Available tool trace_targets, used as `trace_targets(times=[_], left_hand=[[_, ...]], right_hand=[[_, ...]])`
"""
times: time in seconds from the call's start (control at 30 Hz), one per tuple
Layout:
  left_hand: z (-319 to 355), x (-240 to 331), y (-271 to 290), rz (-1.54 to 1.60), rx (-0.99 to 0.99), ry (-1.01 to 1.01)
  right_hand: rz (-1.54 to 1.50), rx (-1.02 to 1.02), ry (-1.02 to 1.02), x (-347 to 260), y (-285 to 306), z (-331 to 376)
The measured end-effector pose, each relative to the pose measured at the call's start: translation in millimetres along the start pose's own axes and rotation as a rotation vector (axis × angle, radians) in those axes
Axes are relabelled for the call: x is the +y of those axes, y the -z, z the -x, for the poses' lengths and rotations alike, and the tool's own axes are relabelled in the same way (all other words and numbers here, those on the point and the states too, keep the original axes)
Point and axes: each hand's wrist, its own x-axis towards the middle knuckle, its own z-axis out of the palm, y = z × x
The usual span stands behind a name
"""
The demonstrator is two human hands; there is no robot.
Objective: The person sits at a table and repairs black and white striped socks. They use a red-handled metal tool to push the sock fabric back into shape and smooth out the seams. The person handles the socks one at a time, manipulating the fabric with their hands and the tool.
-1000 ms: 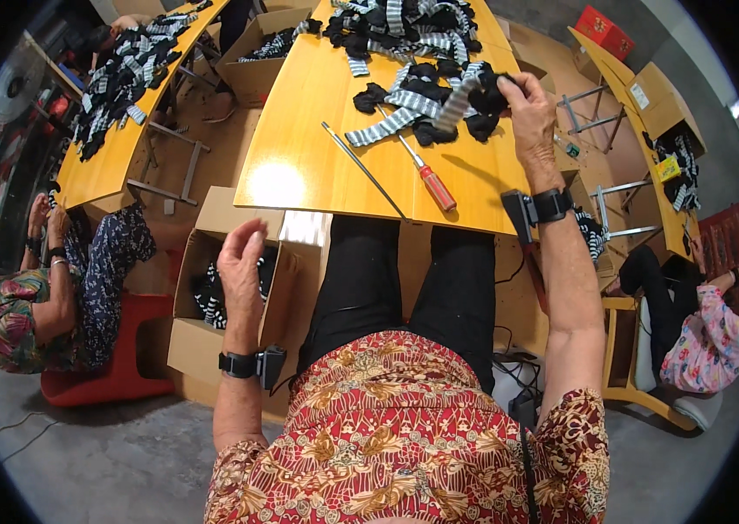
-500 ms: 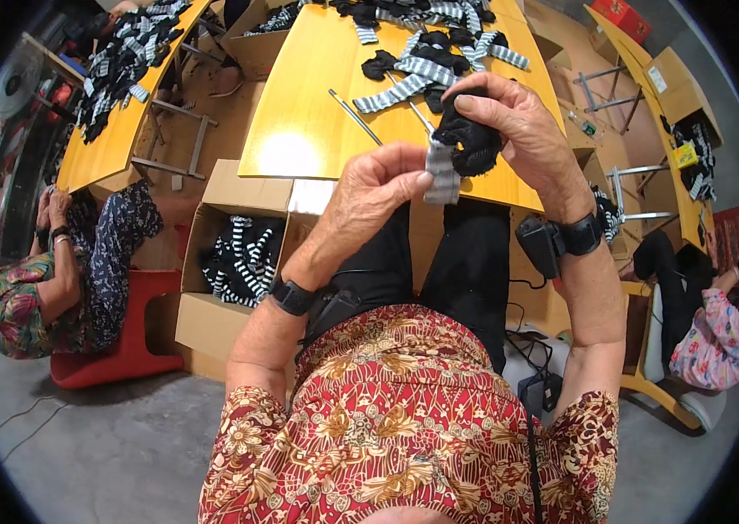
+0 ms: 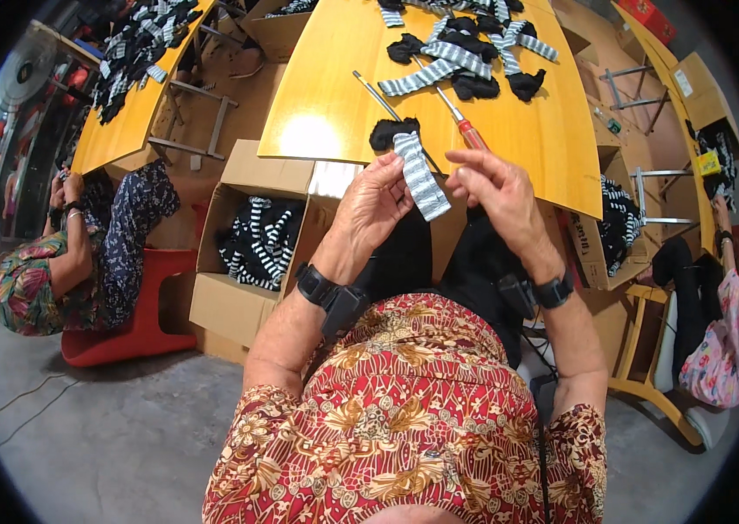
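Fingers point(image 3: 386, 171) of the left hand point(image 3: 362, 208) are grasping one striped knit piece point(image 3: 423, 182) by its side, its single black bunched end pointing far and its grey-and-white part slanting toward the near right; the piece is hanging at the near edge of the yellow surface point(image 3: 317, 109), in front of the wearer's lap. The right hand point(image 3: 509, 199) is hovering just beside it to the right, fingers bent and apparently holding nothing, though whether a fingertip is touching the piece I cannot tell. Each of the two wrists is bearing one black band. On the surface, one red-handled screwdriver point(image 3: 472, 135) and one thin metal rod point(image 3: 376, 93) are lying, the rod to the left and partly hidden behind the piece. Farther off, one heap of similar pieces point(image 3: 459, 59) is spreading, overlapping too much to count. Two open cardboard boxes are standing near, a left box point(image 3: 228, 307) and a right box point(image 3: 590, 251), both containing black-and-white striped items. Two other people are sitting at the sides, one on a red chair point(image 3: 129, 306) at left, one on a yellow-framed chair point(image 3: 634, 345) at right.
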Motion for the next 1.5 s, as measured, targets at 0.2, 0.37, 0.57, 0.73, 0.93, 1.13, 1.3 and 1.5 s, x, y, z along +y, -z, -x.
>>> trace_targets(times=[0.2, 0.37, 0.57, 0.73, 0.93, 1.13, 1.3, 1.5], left_hand=[[3.1, -2.1, -4.7, -0.051, 0.085, -0.057], [10.0, -0.1, -15.2, -0.097, 0.154, -0.060], [21.2, 10.3, -24.1, -0.173, 0.125, -0.165], [51.8, 21.7, -49.8, -0.441, 0.007, -0.411], [90.9, 18.0, -56.8, -0.734, -0.170, -0.461], [90.0, 14.7, -50.4, -0.874, -0.345, -0.020], [75.3, 2.2, -55.9, -0.849, -0.387, 0.022], [63.4, -14.4, -72.7, -1.040, -0.234, -0.343]], right_hand=[[0.703, 0.170, 0.570, -5.7, -28.6, 32.4], [1.019, 0.207, 0.789, 17.1, -34.2, 24.8], [0.707, 0.241, 0.699, 13.2, -43.3, 17.6], [0.030, 0.157, 0.485, -4.4, -52.4, 26.4], [-0.468, -0.021, 0.030, -13.6, -49.5, 54.1], [-0.337, -0.073, -0.026, -6.8, -30.1, 78.6], [-0.238, -0.092, -0.059, -9.1, -17.6, 88.7], [-0.057, 0.089, -0.009, -14.6, -4.4, 86.4]])
